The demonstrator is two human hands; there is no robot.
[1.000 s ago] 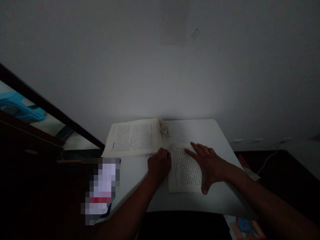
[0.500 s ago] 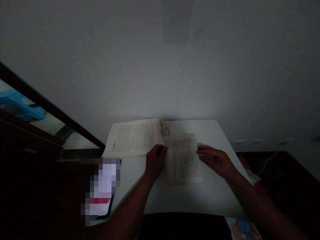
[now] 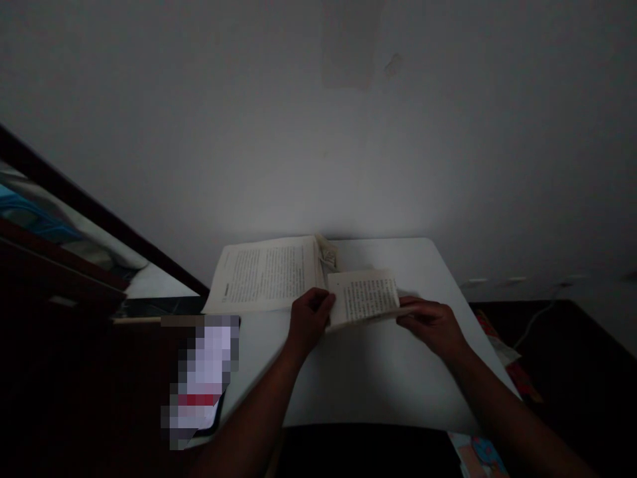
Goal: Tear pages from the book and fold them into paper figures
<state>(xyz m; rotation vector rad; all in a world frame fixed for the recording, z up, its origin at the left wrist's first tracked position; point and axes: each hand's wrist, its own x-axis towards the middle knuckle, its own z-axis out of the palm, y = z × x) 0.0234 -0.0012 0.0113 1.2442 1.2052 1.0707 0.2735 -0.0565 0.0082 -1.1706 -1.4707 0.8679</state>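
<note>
A printed sheet of paper (image 3: 368,295) is bent across its width above the white table, its lower part folded back out of sight. My left hand (image 3: 311,318) pinches its left edge, thumb against the paper. At the opposite edge my right hand (image 3: 432,325) grips the sheet by the fold, fingers closed on it. Beyond my left hand an open book (image 3: 269,275) lies flat, its printed page facing up. Against the book's right side sits a small crumpled pale piece (image 3: 327,253), partly covered.
The white table (image 3: 408,265) stands against a grey wall (image 3: 269,133). At its left edge lies a phone (image 3: 212,372) with a blurred screen. A dark slanted frame (image 3: 99,212) rises on the left. Colourful items (image 3: 482,455) show below the table's front right.
The sheet was lying nearly flat and fully visible; now its lower half is folded up and under. My right hand has shifted slightly with its edge, and my left hand stays in place.
</note>
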